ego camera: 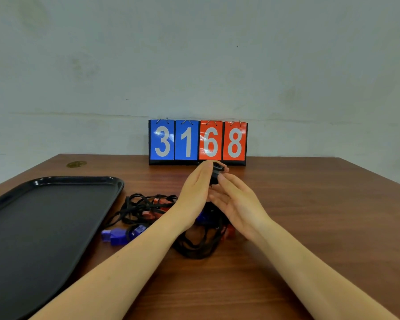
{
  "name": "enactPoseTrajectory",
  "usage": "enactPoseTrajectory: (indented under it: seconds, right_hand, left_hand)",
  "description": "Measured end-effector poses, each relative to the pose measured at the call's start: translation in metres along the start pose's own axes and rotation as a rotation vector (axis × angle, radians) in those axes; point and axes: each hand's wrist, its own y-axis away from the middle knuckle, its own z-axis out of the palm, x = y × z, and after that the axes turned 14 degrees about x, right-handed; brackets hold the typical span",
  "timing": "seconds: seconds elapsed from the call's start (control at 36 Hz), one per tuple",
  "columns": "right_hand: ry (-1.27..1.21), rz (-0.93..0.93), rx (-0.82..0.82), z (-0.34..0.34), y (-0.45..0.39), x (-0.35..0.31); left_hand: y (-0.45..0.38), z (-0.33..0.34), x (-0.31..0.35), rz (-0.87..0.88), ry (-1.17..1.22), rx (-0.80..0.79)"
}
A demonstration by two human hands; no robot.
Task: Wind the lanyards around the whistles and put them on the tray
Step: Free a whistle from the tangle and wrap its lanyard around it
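Observation:
A black whistle [216, 173] is held up above the table between both hands. My left hand [195, 192] grips it from the left with its fingertips. My right hand [234, 202] touches it from the right with thumb and fingers. Below the hands lies a tangled heap of black lanyards [139, 205] with red whistles [157, 207] and blue whistles [116, 235] in it. The black tray [56, 183] lies at the left with nothing on it.
A flip scoreboard [198, 142] reading 3168 stands at the back of the wooden table [321, 215], against the wall. A round brass-coloured cap [76, 164] is set in the tabletop at the far left.

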Motion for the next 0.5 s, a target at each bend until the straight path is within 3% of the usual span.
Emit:
enactPoseTrajectory:
  seconds: [0.17, 0.31, 0.5]
  right_hand:
    - [-0.103, 0.057, 0.022, -0.003, -0.001, -0.004]
    - [0.142, -0.152, 0.168, -0.007, -0.004, -0.006]
    - [0.254, -0.220, 0.218, -0.009, -0.007, -0.007]
  left_hand:
    - [0.001, -0.006, 0.002, -0.007, -0.009, 0.023]
    - [-0.008, -0.017, 0.009, -0.042, -0.065, 0.074]
    - [-0.010, -0.024, 0.010, 0.000, -0.119, 0.091]
